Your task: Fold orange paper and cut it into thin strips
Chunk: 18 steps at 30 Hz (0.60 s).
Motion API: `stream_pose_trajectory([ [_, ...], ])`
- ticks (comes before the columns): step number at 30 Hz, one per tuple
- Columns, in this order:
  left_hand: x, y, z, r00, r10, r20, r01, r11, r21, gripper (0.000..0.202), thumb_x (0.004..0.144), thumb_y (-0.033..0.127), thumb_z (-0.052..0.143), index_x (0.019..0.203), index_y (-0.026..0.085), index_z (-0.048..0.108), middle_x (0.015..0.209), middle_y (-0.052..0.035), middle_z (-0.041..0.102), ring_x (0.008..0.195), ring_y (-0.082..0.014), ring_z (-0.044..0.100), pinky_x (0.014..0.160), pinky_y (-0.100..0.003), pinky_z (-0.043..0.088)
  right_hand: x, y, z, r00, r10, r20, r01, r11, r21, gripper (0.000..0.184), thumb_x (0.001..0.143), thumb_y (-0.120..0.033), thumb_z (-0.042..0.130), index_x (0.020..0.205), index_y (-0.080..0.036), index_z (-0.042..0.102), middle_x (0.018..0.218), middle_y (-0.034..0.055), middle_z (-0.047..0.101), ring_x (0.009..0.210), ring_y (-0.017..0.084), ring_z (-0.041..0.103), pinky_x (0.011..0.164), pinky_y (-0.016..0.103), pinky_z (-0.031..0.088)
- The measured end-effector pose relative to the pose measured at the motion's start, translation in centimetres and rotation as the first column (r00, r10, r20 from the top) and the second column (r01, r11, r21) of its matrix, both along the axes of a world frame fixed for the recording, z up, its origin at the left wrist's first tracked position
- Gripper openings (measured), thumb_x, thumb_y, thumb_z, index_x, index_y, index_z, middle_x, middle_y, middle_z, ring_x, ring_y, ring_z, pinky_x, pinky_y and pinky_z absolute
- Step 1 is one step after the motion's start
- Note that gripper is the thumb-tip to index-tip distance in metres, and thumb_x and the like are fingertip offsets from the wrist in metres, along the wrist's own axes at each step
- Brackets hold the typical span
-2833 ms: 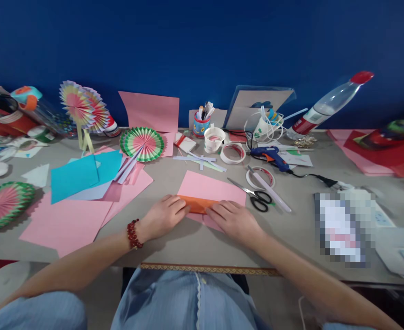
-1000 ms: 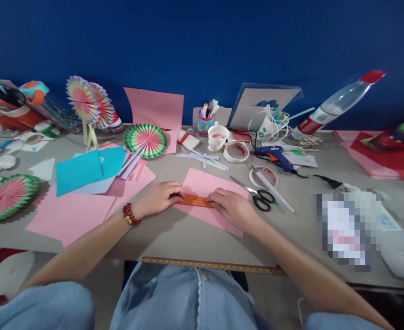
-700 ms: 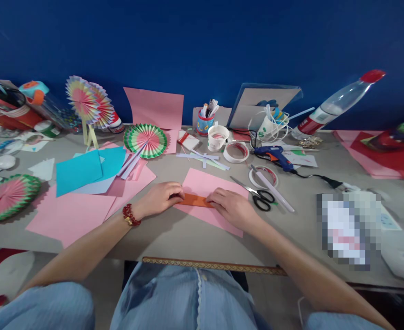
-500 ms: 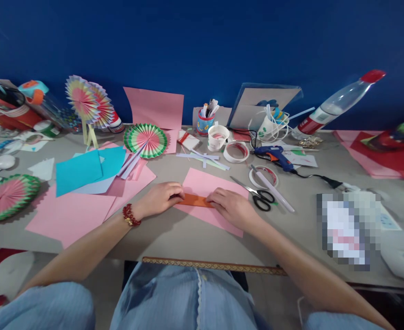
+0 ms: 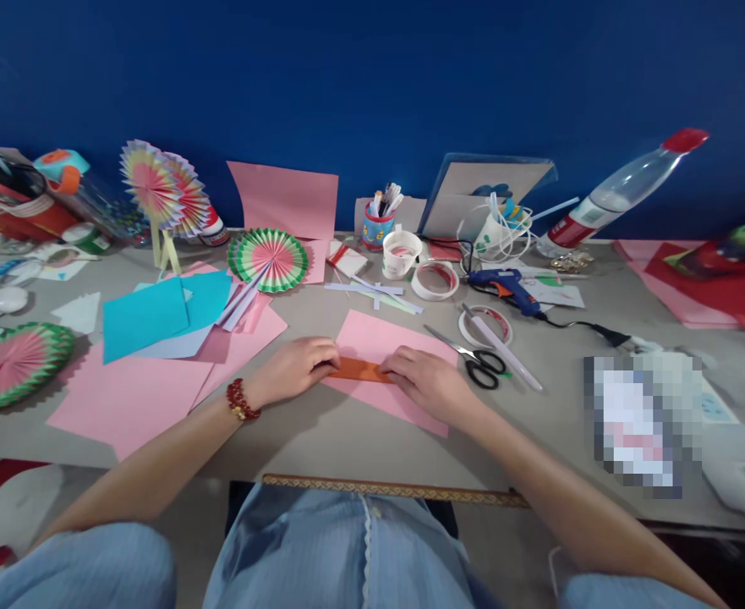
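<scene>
A narrow orange strip of folded paper (image 5: 360,370) lies across a pink sheet (image 5: 372,334) in front of me. My left hand (image 5: 299,368), with a red bead bracelet (image 5: 240,399) at the wrist, pinches the strip's left end with curled fingers. At the right end, the fingers and thumb of my right hand (image 5: 429,381) close on the same strip. Both ends of the strip are hidden under my fingers. Black-handled scissors (image 5: 483,368) rest just beyond my right hand, partly touching the pink sheet's edge.
A white tube (image 5: 505,348), tape rolls (image 5: 435,280) and a blue glue gun (image 5: 508,288) lie at right. Pink sheets (image 5: 150,393) and blue paper (image 5: 147,317) spread to the left, by a pleated paper fan (image 5: 271,258). A bottle (image 5: 619,199) leans at the back right.
</scene>
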<state>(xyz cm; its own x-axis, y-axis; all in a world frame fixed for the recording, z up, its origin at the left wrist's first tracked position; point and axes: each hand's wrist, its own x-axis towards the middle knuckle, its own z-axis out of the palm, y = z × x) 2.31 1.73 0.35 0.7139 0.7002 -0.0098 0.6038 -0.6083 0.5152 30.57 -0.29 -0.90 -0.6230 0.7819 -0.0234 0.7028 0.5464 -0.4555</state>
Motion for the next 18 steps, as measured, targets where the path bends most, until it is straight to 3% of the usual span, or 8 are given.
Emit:
stream_pose_trajectory([
  [6, -0.2, 0.0, -0.6, 1.0, -0.022, -0.007, 0.022, 0.999, 0.03, 0.019, 0.104, 0.025, 0.048, 0.096, 0.018, 0.064, 0.095, -0.0037, 0.064, 0.087, -0.0175, 0.059, 0.078, -0.028, 0.041, 0.1, 0.1, 0.0, 0.999, -0.006, -0.032, 0.005, 1.0, -0.014, 0.02, 0.1, -0.019, 0.048, 0.107, -0.023, 0.067, 0.107, 0.0062, 0.069, 0.098, 0.019, 0.066, 0.085, 0.03, 0.048],
  [9, -0.3, -0.1, -1.0, 0.999, -0.032, -0.021, 0.033, 0.998, 0.054, 0.023, 0.105, 0.026, 0.045, 0.106, 0.019, 0.066, 0.101, -0.0051, 0.064, 0.092, -0.0183, 0.059, 0.082, -0.029, 0.042, 0.6, 0.3, 0.0, 0.997, 0.007, -0.072, -0.008, 1.0, -0.017, 0.019, 0.099, -0.018, 0.05, 0.104, -0.022, 0.067, 0.105, 0.0066, 0.07, 0.097, 0.02, 0.066, 0.086, 0.031, 0.048],
  [13, -0.2, -0.1, -0.7, 0.993, -0.081, -0.087, 0.09, 0.99, 0.112, 0.035, 0.108, 0.028, 0.037, 0.131, 0.03, 0.063, 0.103, -0.0048, 0.061, 0.093, -0.0185, 0.057, 0.082, -0.028, 0.041, 1.8, 0.6, 0.0, 0.995, 0.006, -0.104, -0.008, 1.0, -0.014, 0.02, 0.095, -0.017, 0.05, 0.101, -0.022, 0.068, 0.102, 0.0062, 0.072, 0.096, 0.021, 0.067, 0.086, 0.033, 0.049],
  [18, 0.1, -0.1, 0.0, 0.978, -0.136, -0.159, 0.16, 0.976, 0.146, 0.043, 0.108, 0.024, 0.032, 0.135, 0.038, 0.062, 0.095, -0.0044, 0.058, 0.087, -0.0188, 0.053, 0.077, -0.028, 0.038, 2.5, 0.8, 0.1, 0.99, -0.006, -0.141, 0.0, 0.999, -0.047, 0.019, 0.09, -0.014, 0.053, 0.099, -0.022, 0.067, 0.1, 0.0057, 0.073, 0.092, 0.02, 0.068, 0.084, 0.033, 0.049],
])
